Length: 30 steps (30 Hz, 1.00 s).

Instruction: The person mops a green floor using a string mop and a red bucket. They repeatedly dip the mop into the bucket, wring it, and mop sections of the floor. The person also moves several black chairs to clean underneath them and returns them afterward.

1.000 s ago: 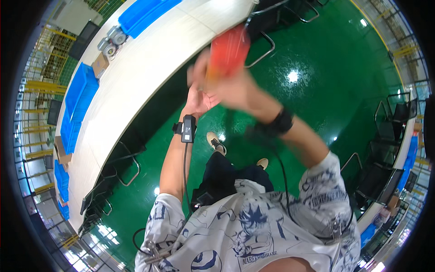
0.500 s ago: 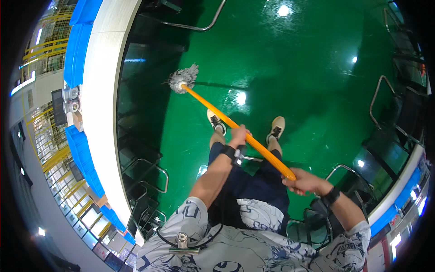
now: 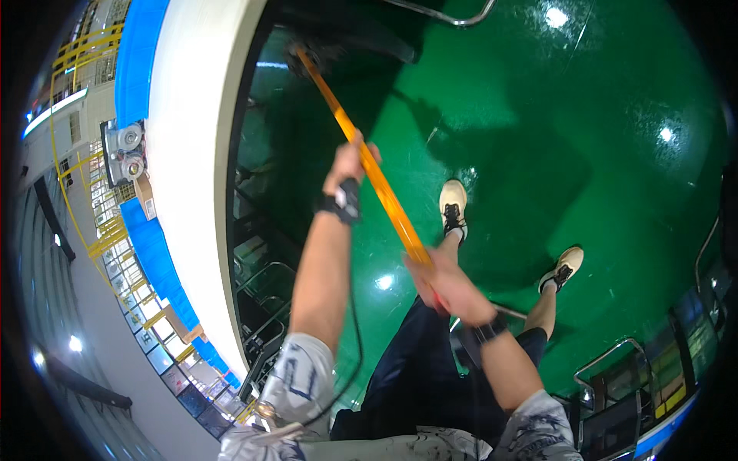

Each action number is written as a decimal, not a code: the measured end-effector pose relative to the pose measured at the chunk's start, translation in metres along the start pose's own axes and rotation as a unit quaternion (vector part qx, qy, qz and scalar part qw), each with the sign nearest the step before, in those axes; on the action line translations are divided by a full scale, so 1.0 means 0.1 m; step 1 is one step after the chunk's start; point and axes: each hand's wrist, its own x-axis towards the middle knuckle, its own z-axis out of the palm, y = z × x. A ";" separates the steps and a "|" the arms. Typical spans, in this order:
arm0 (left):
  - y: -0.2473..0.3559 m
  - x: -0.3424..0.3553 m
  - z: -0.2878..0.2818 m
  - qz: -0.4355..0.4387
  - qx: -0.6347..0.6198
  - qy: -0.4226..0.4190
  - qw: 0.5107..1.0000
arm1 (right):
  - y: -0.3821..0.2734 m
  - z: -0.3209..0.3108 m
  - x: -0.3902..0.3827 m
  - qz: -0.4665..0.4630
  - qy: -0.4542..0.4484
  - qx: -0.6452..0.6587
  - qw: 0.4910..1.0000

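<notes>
A mop (image 3: 390, 209) with a long orange handle slants from near my body up to the far left. My left hand (image 3: 352, 163) grips it about midway along the shaft. Close to the handle's near end, my right hand (image 3: 447, 283) is wrapped round it, slightly blurred. In the dark shadow under the long white table, the grey mop head (image 3: 311, 63) lies on the floor and shows only dimly.
The long white table (image 3: 188, 177) curves along my left, with blue bins (image 3: 141, 69) at its outer side. A metal chair frame (image 3: 453, 17) stands at the far edge. More chairs (image 3: 615, 384) are at the near right. The green floor (image 3: 523, 154) is glossy.
The mop head has gone from the open floor into the shadow beneath the table. Both hands have moved left and farther out with the handle. My feet now appear farther right.
</notes>
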 end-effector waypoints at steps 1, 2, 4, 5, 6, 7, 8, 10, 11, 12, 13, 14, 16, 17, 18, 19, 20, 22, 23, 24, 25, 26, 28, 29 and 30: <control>0.12 0.22 -0.19 0.026 0.020 -0.008 0.999 | -0.15 0.11 0.27 -0.051 -0.059 0.027 0.997; 0.20 0.33 -0.29 0.074 0.087 -0.010 0.993 | -0.28 0.22 0.49 -0.062 -0.046 0.036 0.996; 0.40 0.40 -0.43 0.124 0.087 0.039 0.988 | -0.42 0.41 0.69 -0.065 -0.109 0.072 0.989; 0.46 0.37 -0.43 0.103 0.005 0.036 0.994 | -0.41 0.48 0.66 -0.087 -0.116 0.099 0.984; 0.53 0.30 -0.43 0.106 0.056 -0.006 0.993 | -0.38 0.46 0.54 -0.064 -0.115 0.127 0.983; 0.55 0.24 -0.37 0.092 0.184 0.068 0.976 | -0.29 0.40 0.36 -0.057 -0.141 0.146 0.978; 0.55 0.19 -0.30 0.031 0.187 0.058 0.980 | -0.21 0.35 0.16 -0.075 -0.163 0.198 0.964; 0.40 0.14 -0.04 0.021 0.124 0.078 0.989 | -0.03 0.05 -0.33 -0.034 -0.159 0.213 0.964; 0.21 0.16 0.16 0.063 0.065 0.088 0.992 | 0.06 -0.17 -0.60 0.058 -0.165 0.224 0.959; 0.04 0.15 0.31 0.044 0.103 0.059 0.992 | 0.19 -0.36 -0.93 0.046 -0.163 0.281 0.945; -0.31 0.08 0.59 0.082 0.034 0.076 0.993 | 0.29 -0.60 -1.20 0.045 -0.134 0.310 0.940; -0.67 -0.05 0.85 0.102 -0.025 0.002 0.994 | 0.39 -0.88 -1.50 0.016 -0.128 0.307 0.943; -1.48 -0.57 1.52 0.130 0.028 0.010 0.991 | 0.72 -1.40 -2.21 -0.006 -0.024 0.171 0.985; -1.84 -0.92 1.90 0.134 0.000 0.019 0.991 | 0.91 -1.67 -2.61 0.024 0.032 0.081 0.996; -2.19 -1.34 2.34 0.030 -0.086 0.039 0.995 | 1.14 -1.93 -2.99 0.062 0.092 0.036 0.993; -2.46 -1.80 2.73 -0.069 -0.076 0.046 0.994 | 1.40 -2.16 -3.43 0.055 0.164 0.000 0.985; -2.70 -2.32 3.12 -0.052 -0.051 0.050 0.996 | 1.67 -2.37 -3.85 0.090 0.260 -0.016 0.961; -2.95 -3.16 3.78 -0.172 -0.069 0.018 0.982 | 2.15 -2.73 -4.76 0.076 0.410 -0.520 0.745; -2.99 -3.55 4.00 -0.243 -0.020 -0.028 0.970 | 2.26 -2.92 -5.21 0.141 0.418 -0.557 0.704; -2.96 -3.73 4.27 -0.373 -0.182 -0.055 0.908 | 2.36 -3.00 -5.58 0.121 0.505 -0.620 0.588; -2.90 -3.83 4.43 -0.460 -0.281 -0.153 0.828 | 2.29 -3.13 -5.94 0.157 0.528 -0.667 0.501; -2.80 -3.90 4.57 -0.513 -0.351 -0.145 0.770 | 2.20 -3.19 -6.15 -0.056 0.603 -0.678 0.417; -2.50 -3.77 4.66 -0.496 -0.480 -0.205 0.694 | 1.59 -3.25 -6.44 0.019 0.486 -0.789 0.375; -2.32 -3.61 4.62 -0.465 -0.510 -0.216 0.691 | 1.31 -3.19 -6.34 -0.048 0.495 -0.808 0.315; -2.14 -3.38 4.52 -0.432 -0.514 -0.220 0.707 | 0.95 -3.08 -6.16 -0.062 0.495 -0.814 0.297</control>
